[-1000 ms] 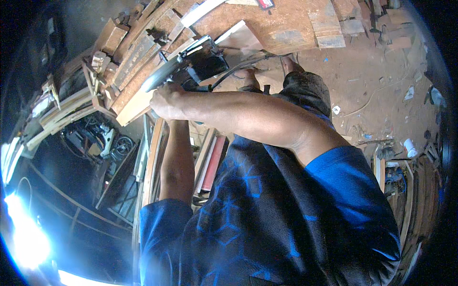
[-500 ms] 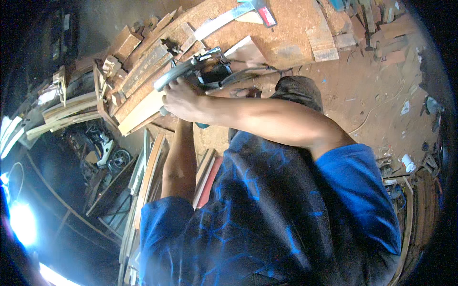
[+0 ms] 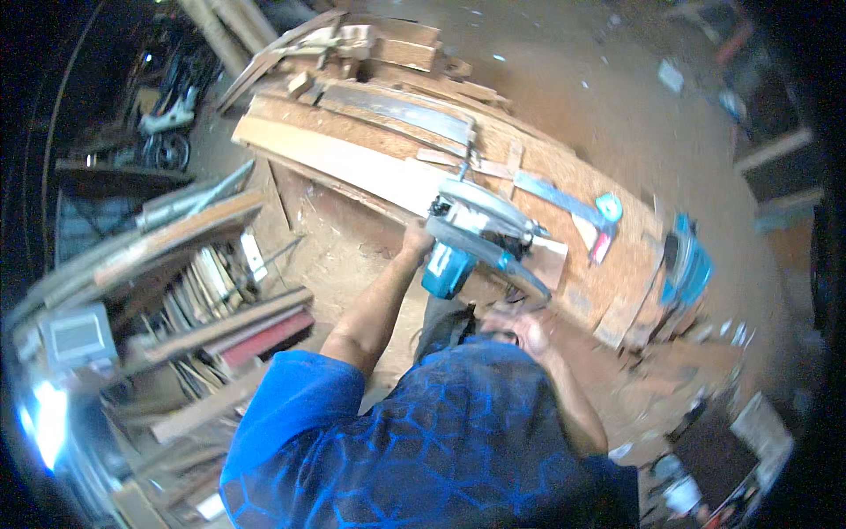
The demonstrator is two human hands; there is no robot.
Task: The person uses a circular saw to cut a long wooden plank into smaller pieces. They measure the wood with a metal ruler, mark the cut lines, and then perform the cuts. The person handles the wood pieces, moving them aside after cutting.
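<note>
The circular saw (image 3: 467, 240) sits over the right end of the pale board (image 3: 339, 163), along the near side of the bench (image 3: 630, 256). The left hand (image 3: 417, 236) is at the saw's left side, close to the board's near edge; its grip is hidden, so I cannot tell how its fingers stand. The right hand (image 3: 529, 333), blurred, is nearer and apart from the saw, its finger state unclear. With poor support, the saw could tip or slide off that edge. I can make out no container clearly.
</note>
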